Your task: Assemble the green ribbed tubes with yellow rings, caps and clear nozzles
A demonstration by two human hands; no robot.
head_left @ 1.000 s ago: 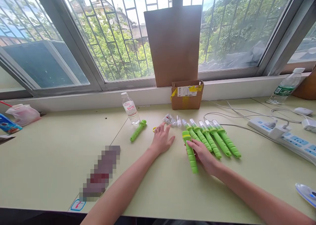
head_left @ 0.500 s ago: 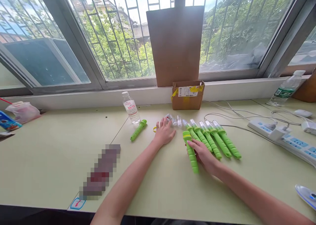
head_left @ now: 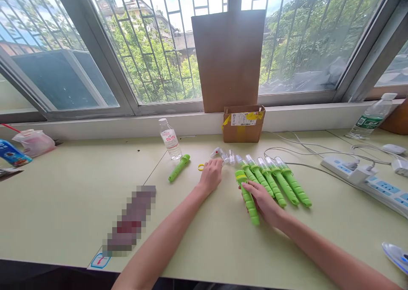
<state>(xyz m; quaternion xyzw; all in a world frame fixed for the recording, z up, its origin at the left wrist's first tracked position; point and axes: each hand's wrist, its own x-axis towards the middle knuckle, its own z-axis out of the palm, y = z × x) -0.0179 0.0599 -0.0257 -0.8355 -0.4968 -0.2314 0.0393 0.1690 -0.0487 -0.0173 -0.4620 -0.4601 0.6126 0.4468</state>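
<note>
My right hand (head_left: 263, 201) is wrapped round a green ribbed handle (head_left: 250, 203), which has yellow rings near its top end and leans slightly to the left. To its right lie several green handles (head_left: 288, 181) side by side, topped with clear caps. My left hand (head_left: 211, 174) rests on the table with its fingers bent down together beside several loose clear plastic caps (head_left: 231, 156). What those fingertips hold, if anything, is hidden. Just left of that hand lies a small yellow ring (head_left: 200, 167). Farther left is another green handle (head_left: 179, 168) without a clear cap.
A water bottle (head_left: 171, 140) stands behind the lone handle. An open cardboard box (head_left: 243, 130) sits by the window. At the right are a power strip (head_left: 379, 184), cables and a second bottle (head_left: 369, 118). A blurred-out dark object (head_left: 131, 222) lies front left.
My left hand has drawn its spread fingers together and curled them beside the clear caps, uncovering the yellow ring. My right hand still holds the green handle, almost unmoved.
</note>
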